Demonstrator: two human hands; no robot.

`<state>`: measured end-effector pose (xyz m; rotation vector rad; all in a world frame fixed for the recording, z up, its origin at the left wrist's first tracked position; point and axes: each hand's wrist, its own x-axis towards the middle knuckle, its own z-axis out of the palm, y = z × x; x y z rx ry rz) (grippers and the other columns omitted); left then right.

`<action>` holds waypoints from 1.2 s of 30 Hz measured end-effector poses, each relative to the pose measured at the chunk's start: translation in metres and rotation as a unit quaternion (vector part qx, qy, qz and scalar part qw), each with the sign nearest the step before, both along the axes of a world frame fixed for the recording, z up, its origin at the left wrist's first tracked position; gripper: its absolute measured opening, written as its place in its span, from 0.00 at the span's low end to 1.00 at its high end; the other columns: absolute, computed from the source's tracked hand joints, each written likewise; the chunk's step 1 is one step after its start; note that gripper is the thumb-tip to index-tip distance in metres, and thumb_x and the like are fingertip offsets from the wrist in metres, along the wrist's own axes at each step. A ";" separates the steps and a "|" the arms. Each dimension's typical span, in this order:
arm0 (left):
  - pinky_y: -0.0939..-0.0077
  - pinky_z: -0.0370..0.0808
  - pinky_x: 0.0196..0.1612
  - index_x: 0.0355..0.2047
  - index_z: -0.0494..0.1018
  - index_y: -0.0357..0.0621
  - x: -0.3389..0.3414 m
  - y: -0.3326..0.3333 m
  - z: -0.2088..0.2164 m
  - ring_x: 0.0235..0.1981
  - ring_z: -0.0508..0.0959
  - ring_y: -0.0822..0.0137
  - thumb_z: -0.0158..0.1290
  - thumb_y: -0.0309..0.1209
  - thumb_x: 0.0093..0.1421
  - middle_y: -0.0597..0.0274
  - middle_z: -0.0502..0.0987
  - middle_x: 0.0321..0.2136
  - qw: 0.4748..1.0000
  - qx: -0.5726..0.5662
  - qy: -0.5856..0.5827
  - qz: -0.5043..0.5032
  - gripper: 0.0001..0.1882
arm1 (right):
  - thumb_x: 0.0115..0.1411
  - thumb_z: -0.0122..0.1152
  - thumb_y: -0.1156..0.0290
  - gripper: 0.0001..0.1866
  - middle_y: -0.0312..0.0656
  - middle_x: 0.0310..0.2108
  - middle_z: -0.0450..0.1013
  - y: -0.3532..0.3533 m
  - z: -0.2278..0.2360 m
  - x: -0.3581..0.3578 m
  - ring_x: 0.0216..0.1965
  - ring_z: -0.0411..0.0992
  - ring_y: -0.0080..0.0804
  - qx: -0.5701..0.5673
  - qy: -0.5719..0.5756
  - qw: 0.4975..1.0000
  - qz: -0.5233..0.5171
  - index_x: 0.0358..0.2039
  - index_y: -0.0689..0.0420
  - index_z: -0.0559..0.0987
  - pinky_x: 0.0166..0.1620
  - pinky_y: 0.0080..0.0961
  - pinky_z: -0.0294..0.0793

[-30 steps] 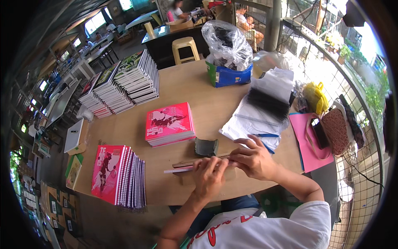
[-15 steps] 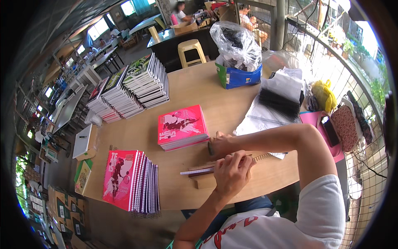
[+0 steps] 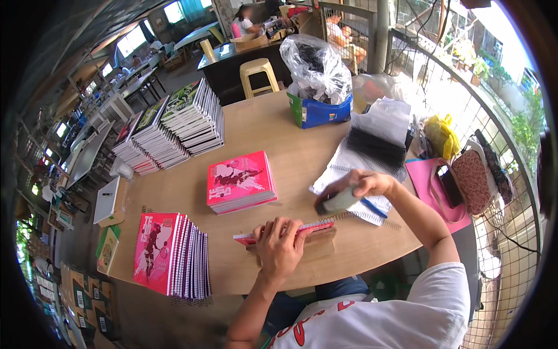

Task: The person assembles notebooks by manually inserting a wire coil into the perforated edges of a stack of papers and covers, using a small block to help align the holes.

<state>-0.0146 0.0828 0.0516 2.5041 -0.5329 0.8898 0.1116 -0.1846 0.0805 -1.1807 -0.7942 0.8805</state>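
My left hand is closed on a thin pink notebook that stands on edge along a wooden block. From the notebook's right end a wire spiral coil sticks out over the table. My right hand is raised above and right of the notebook. Its fingers are wrapped round a pale grey-green, dark-ended tool, blurred by motion, so its kind is unclear. Just below that hand a blue pen-like stick lies on white paper.
A pink notebook stack lies mid-table; spiral-bound pink notebooks stand front left. Taller book stacks rise at the back left. A blue box with a plastic bag, black spiral coils and a patterned pouch lie along the right.
My right hand has swung right and away from the notebook, with the tool in it. The notebook's pink cover shows more now. The whole view has shifted slightly.
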 end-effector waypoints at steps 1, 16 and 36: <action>0.62 0.63 0.42 0.32 0.76 0.52 -0.001 0.000 0.000 0.34 0.76 0.61 0.64 0.44 0.58 0.69 0.75 0.30 1.000 0.003 0.003 -0.001 0.12 | 0.51 0.66 0.54 0.33 0.58 0.60 0.71 0.007 0.005 0.000 0.61 0.69 0.46 -0.053 -0.090 0.994 0.020 0.47 0.72 0.82 0.65 0.37 0.61; 0.62 0.69 0.42 0.56 0.66 0.44 0.002 0.002 0.003 0.34 0.73 0.60 0.72 0.41 0.50 0.55 0.71 0.48 0.999 -0.043 -0.006 -0.018 0.37 | 0.62 0.59 0.56 0.27 0.57 0.62 0.68 0.023 -0.012 0.014 0.60 0.69 0.51 -0.119 -0.252 0.960 0.037 0.46 0.71 0.82 0.63 0.42 0.65; 0.60 0.68 0.44 0.34 0.69 0.40 -0.004 0.042 -0.028 0.40 0.68 0.56 0.75 0.47 0.45 0.57 0.67 0.36 0.979 -0.203 -0.017 0.031 0.31 | 0.60 0.61 0.54 0.26 0.57 0.59 0.70 0.052 -0.020 0.013 0.59 0.70 0.53 0.044 -0.104 0.994 -0.003 0.43 0.68 0.84 0.62 0.40 0.66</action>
